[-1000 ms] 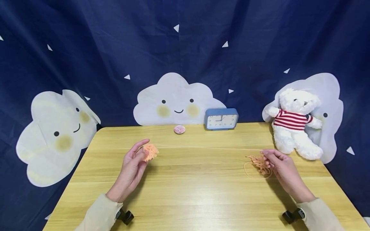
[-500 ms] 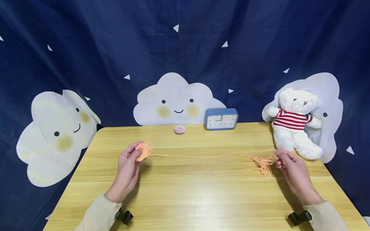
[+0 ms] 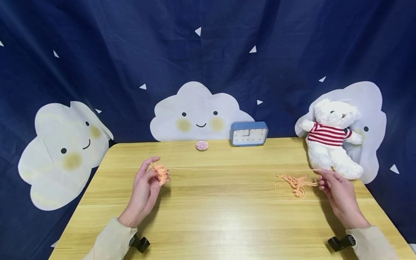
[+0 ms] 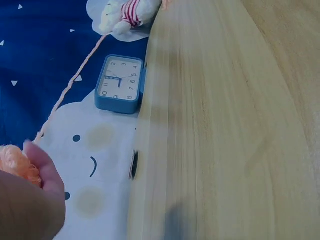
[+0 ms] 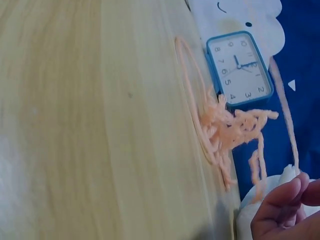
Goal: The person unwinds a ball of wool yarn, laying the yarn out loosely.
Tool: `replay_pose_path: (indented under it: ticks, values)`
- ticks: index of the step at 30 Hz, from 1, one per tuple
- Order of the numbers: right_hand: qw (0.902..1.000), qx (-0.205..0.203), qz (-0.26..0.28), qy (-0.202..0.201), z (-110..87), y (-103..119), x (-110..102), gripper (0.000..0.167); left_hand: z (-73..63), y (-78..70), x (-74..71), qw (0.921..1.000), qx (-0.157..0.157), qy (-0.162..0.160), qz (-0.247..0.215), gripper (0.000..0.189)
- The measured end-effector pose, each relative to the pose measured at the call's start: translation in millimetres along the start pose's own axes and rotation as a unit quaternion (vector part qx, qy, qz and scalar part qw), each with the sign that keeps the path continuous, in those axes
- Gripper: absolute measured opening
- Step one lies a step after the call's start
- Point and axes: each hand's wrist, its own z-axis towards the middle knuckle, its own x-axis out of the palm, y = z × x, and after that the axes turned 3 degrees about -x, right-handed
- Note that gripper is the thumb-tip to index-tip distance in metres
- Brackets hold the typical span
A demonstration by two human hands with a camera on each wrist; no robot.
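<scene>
My left hand (image 3: pixel 143 187) holds a small bundle of peach-orange yarn (image 3: pixel 160 174) between thumb and fingers, its index finger raised. From the bundle a single yarn strand (image 3: pixel 227 169) stretches across above the table to my right hand (image 3: pixel 339 193), which pinches it between thumb and forefinger. Just left of the right hand lies a loose tangle of the same yarn (image 3: pixel 296 185) with a wide loop; one length runs from it to that hand. In the left wrist view the yarn bundle (image 4: pixel 17 162) is partly hidden behind the hand. The tangle (image 5: pixel 227 130) shows well in the right wrist view.
A blue alarm clock (image 3: pixel 249 134) stands at the back edge of the wooden table (image 3: pixel 211 220). Left of it lies a round pink badge-like disc (image 3: pixel 202 145). A white teddy bear (image 3: pixel 334 141) in a striped shirt leans at the back right, close to the right hand.
My right hand has moved to the right, drawing the strand longer. The left hand has shifted slightly left and turned the bundle. The tangle has spread a little toward the right hand.
</scene>
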Motion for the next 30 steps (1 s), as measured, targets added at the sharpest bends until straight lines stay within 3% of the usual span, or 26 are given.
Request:
replay_pose_path:
  ticks: [3,6,9,14,18,24,30]
  values:
    - [0.9999,0.005,-0.005,-0.014,0.5,0.3,-4.3,0.025,-0.6,0.1,-0.8,0.9997,-0.009,0.021,-0.011,0.041]
    - [0.9997,0.013,-0.019,-0.011,1.4,0.3,-7.8,0.027,-0.6,-0.6,-0.5,0.9995,-0.019,0.022,-0.014,0.035]
    - [0.9973,0.036,-0.057,0.031,4.2,-0.7,-10.3,0.029,0.6,0.4,0.4,0.9995,-0.019,0.016,-0.022,0.032]
    - [0.9835,0.053,-0.124,0.121,7.9,-5.2,-8.6,0.028,1.7,3.3,3.4,0.9992,-0.017,-0.007,-0.036,0.032]
    - [0.9808,0.044,-0.124,0.144,6.2,-6.1,-2.5,0.027,1.4,4.2,5.5,0.9992,-0.021,-0.011,-0.033,0.03]
    - [0.9835,0.023,-0.149,0.1,-3.5,-2.8,19.2,0.023,2.5,6.5,8.0,0.9995,-0.022,-0.006,-0.023,0.027]
    - [0.9884,-0.005,-0.144,0.048,-11.4,-7.6,51.7,0.031,3.3,7.3,12.6,0.9996,-0.027,-0.007,-0.002,0.028]
